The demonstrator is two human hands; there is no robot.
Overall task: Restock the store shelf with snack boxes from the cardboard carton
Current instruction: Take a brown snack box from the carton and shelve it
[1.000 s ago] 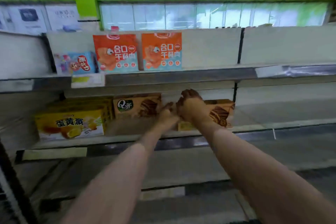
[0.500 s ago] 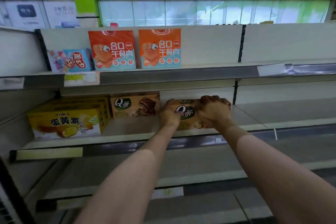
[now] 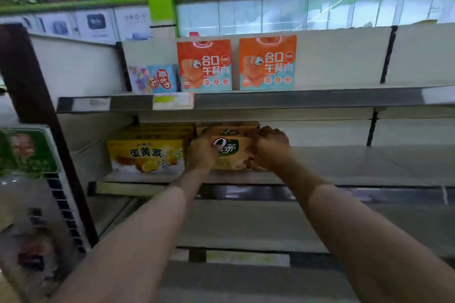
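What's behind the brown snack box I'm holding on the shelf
Directly behind the brown box another box of the same kind shows above its top edge. Anything deeper is hidden by it and both hands.

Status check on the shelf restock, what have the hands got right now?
Left hand and right hand both gripping brown Q-logo snack box, middle shelf. Yellow egg-pie box close on its left.

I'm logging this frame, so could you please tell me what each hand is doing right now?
Left hand: grips the left end of the brown snack box.
Right hand: grips the same box's right end.
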